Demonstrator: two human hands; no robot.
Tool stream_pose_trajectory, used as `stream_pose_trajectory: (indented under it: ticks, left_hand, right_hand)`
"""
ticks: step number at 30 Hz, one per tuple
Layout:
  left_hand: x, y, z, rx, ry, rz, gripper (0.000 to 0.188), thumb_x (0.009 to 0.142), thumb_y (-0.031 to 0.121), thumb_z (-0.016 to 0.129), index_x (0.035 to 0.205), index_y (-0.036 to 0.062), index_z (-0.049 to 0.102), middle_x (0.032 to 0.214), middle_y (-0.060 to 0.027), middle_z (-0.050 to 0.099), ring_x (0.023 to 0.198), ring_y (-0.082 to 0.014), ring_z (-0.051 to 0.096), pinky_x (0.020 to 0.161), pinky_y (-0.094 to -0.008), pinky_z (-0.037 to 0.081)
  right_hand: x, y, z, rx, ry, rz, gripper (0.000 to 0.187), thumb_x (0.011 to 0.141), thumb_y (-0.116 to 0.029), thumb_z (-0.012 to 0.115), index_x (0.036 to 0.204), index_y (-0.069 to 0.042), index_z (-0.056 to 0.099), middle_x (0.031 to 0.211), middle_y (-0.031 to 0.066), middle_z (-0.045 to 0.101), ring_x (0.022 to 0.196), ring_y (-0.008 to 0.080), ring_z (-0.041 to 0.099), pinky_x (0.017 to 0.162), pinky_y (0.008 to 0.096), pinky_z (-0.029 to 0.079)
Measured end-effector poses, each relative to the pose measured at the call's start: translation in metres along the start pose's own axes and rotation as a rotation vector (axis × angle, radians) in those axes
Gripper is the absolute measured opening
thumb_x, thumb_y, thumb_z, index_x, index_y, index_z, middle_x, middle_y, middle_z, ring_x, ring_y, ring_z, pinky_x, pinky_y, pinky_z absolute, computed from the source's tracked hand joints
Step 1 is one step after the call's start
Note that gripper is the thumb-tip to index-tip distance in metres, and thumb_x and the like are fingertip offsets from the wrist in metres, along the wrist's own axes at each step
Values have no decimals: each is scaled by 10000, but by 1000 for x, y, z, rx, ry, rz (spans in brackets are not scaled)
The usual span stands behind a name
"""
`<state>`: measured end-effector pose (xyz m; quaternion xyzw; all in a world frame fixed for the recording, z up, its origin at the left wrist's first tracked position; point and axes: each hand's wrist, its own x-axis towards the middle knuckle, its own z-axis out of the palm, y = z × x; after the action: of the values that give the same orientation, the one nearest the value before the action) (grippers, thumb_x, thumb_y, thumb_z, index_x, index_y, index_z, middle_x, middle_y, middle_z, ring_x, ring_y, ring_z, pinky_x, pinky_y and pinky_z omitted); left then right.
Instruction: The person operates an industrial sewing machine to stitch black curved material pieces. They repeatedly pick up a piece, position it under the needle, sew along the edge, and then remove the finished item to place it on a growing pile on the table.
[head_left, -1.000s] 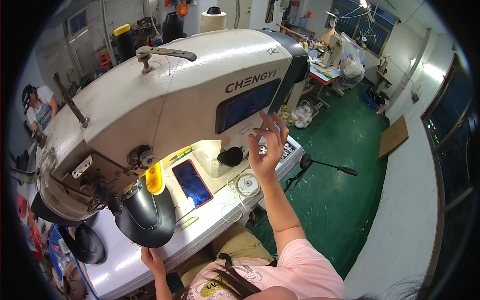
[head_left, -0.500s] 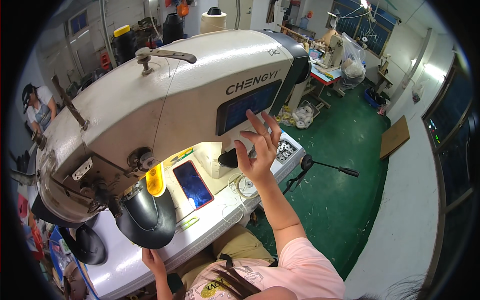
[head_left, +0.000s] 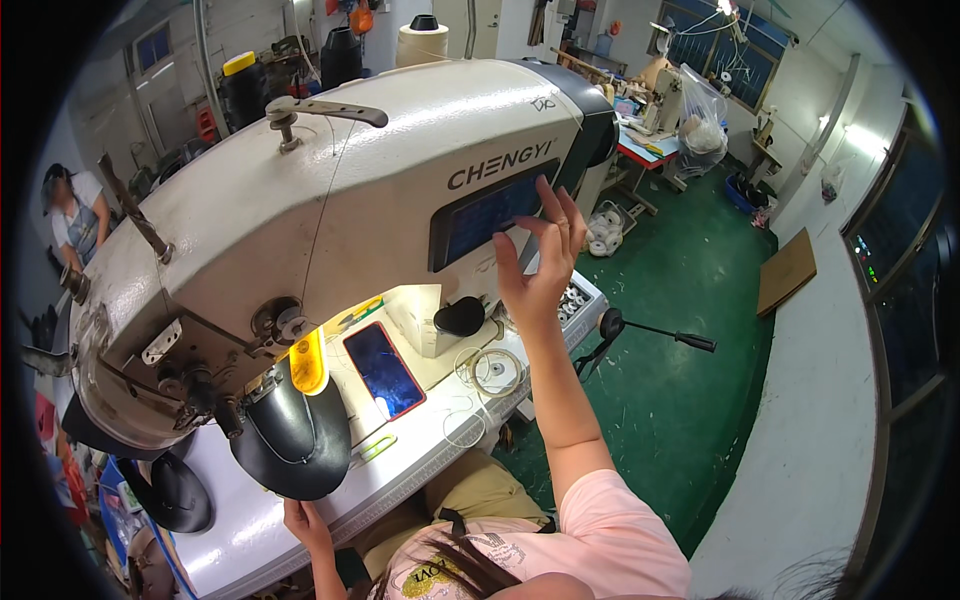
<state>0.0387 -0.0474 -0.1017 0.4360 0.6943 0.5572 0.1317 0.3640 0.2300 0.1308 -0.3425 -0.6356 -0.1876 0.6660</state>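
Zero items in right grip, fingers spread at screen; left grip at near edge of black piece under machine, closure unclear. Stray tap could mis-set machine; slack hold, skew piece.

Your bare right hand is raised and spread at the dark rectangular screen of the bulky white sewing machine; contact is unclear. Your bare left hand is at the near edge of a rounded, glossy black piece. A flat, red-edged, dark-faced phone lies to its right.
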Motion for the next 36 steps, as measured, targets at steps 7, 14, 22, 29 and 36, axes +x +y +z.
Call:
stream_pose_trajectory:
  ticks: [7,14,22,29,36]
  left_hand:
    - [0,10,2,19,29,30,170,857,-13,425,978,-63,534,800,-57,571,714,-89,498,626,-209,392]
    - [0,10,2,9,28,38,160,853,-13,432,967,-60,535,788,-53,562,704,-88,490,609,-209,383]
    - [0,4,2,7,32,50,177,840,-33,421,976,-60,532,813,-59,559,724,-97,497,629,-213,391]
    - [-1,6,3,-8,27,54,184,839,-41,418,983,-65,530,840,-68,563,747,-106,505,654,-219,396]
    - [0,9,5,-14,35,61,171,844,-32,421,967,-59,537,819,-63,569,723,-100,506,632,-214,395]
  right_hand:
    - [-16,-4,-7,71,-21,37,140,677,-107,637,736,-50,524,1113,148,552,1099,353,394,933,461,262]
    - [-30,-28,-8,114,-91,-68,135,729,-162,606,719,-59,519,1068,133,585,1091,332,419,954,463,257]
    - [-24,-30,-3,132,-100,-27,123,699,-143,631,717,-70,533,1088,111,578,1093,315,414,961,484,227]
    - [-38,-13,-7,118,-44,67,101,705,-122,624,738,-64,547,1079,104,581,1085,308,418,965,481,234]
    - [-36,3,-7,43,-16,115,100,704,-94,624,749,-56,544,1067,114,585,1089,315,421,953,464,254]
